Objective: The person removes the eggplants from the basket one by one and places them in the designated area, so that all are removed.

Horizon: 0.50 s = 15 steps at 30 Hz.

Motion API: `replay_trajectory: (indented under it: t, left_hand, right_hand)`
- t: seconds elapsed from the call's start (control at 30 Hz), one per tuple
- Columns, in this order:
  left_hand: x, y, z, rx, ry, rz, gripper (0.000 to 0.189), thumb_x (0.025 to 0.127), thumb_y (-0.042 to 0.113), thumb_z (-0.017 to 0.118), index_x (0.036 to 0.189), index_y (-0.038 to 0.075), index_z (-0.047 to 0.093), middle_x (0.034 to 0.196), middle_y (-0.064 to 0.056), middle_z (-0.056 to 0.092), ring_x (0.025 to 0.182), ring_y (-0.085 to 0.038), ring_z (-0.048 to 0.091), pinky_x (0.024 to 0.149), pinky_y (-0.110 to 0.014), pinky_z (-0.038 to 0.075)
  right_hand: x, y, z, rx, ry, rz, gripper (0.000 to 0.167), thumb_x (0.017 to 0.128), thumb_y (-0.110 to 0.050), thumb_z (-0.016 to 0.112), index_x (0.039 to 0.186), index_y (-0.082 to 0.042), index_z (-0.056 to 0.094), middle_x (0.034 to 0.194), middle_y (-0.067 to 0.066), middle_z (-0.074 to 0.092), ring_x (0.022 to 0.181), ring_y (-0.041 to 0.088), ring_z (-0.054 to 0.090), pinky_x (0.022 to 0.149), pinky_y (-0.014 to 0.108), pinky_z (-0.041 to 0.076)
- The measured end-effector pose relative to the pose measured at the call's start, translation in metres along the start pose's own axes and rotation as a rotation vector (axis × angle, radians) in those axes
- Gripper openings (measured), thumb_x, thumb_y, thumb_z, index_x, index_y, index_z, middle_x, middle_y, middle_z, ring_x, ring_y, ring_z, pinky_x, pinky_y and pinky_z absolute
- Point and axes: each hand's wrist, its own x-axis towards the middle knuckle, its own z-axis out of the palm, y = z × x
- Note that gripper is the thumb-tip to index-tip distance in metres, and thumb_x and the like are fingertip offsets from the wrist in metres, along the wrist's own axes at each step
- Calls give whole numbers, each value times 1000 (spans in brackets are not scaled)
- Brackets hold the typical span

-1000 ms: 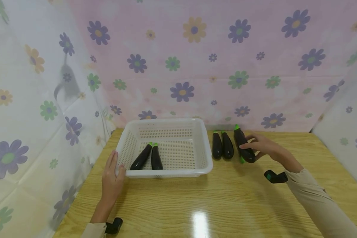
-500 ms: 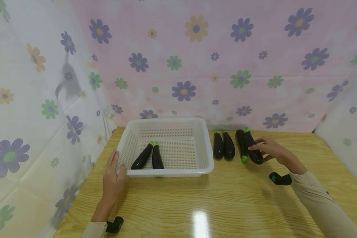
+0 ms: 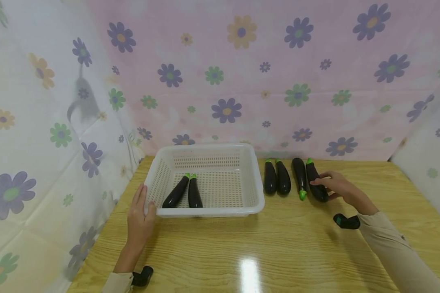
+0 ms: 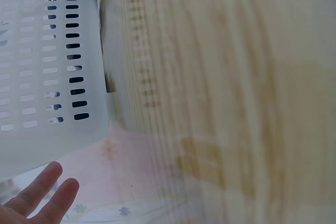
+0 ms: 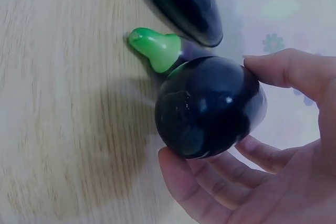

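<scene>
A dark purple eggplant (image 3: 316,183) with a green stem end is held in my right hand (image 3: 335,187), thumb on one side and fingers on the other. The right wrist view shows its rounded bottom end (image 5: 210,111) close up. Just left of it lies another eggplant (image 3: 299,175), turned the opposite way with its green end toward me. My left hand (image 3: 139,221) holds the front left corner of a white plastic basket (image 3: 209,212), thumb at the front rim and fingers along the left side. Inside the basket lie two eggplants, one (image 3: 177,193) slanted, one (image 3: 194,193) straighter.
Two more eggplants, one (image 3: 269,179) and its neighbour (image 3: 283,179), lie side by side right of the basket. All rest on a wooden table (image 3: 205,252). A flowered cloth (image 3: 190,49) hangs behind and at both sides.
My right hand has moved the eggplant to the right, off the one it overlapped, so the two now lie side by side. The left hand stays at the basket corner.
</scene>
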Motion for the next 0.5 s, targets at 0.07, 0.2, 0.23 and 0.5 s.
replay_trajectory:
  t: [0.07, 0.2, 0.23, 0.5]
  left_hand:
    - [0, 1, -1, -1, -1, -3, 54, 98, 5, 53, 150, -10, 47, 158, -25, 45, 142, -48, 46, 112, -43, 41]
    - [0, 3, -2, -4, -8, -10, 55, 98, 6, 53, 150, -9, 47, 158, -25, 45, 141, -49, 46, 107, -55, 43]
    - [0, 3, -2, -5, -9, -10, 55, 98, 6, 53, 150, -9, 47, 158, -25, 45, 141, -49, 46, 105, -58, 43]
    - [0, 1, 0, -2, 0, -2, 54, 98, 5, 54, 150, -9, 47, 157, -26, 45, 140, -49, 47, 107, -56, 42]
  right_hand:
    - [2, 2, 1, 0, 4, 4, 85, 106, -41, 50, 154, 20, 16, 153, 47, 21, 132, 63, 39, 94, 54, 55]
    - [5, 8, 3, 7, 9, 16, 84, 106, -41, 50, 152, 21, 18, 151, 48, 22, 131, 64, 40, 96, 57, 54]
    - [6, 10, 4, 8, 14, 18, 83, 106, -41, 50, 152, 20, 19, 151, 47, 23, 131, 63, 41, 96, 57, 53]
    - [12, 13, 10, -5, 68, 0, 81, 106, -43, 49, 149, 22, 24, 150, 45, 27, 134, 61, 38, 95, 59, 52]
